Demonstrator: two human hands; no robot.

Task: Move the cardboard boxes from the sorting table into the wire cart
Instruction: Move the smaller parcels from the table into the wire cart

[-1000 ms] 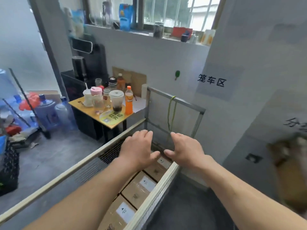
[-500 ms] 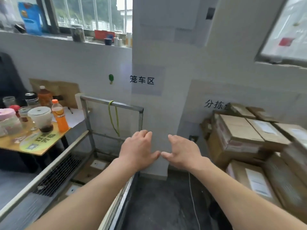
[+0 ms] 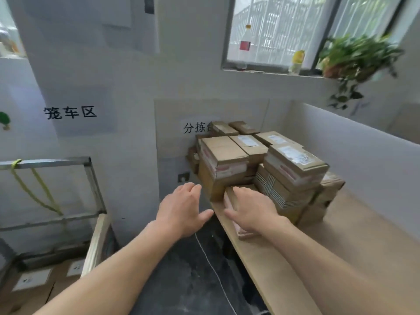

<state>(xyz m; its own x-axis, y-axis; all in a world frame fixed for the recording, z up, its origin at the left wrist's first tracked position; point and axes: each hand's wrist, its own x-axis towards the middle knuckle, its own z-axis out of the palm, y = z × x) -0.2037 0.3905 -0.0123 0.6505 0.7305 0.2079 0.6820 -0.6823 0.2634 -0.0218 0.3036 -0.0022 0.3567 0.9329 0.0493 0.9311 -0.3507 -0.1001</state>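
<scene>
The cardboard boxes stand stacked on the far left part of the sorting table, against the wall. A small box lies at the near left corner of the stack, close to the table edge. The right hand is positioned over this small box, fingers extended and slightly spread, gripping nothing; contact with the box top cannot be confirmed. The left hand hovers left of the table edge, above the dark floor, fingers straight and thumb spread, holding nothing. The wire cart stands to the left, well apart from the table, with labelled boxes lying flat inside it. A yellow-green cord hangs from its top rail. A potted plant sits on the far right sill.
</scene>
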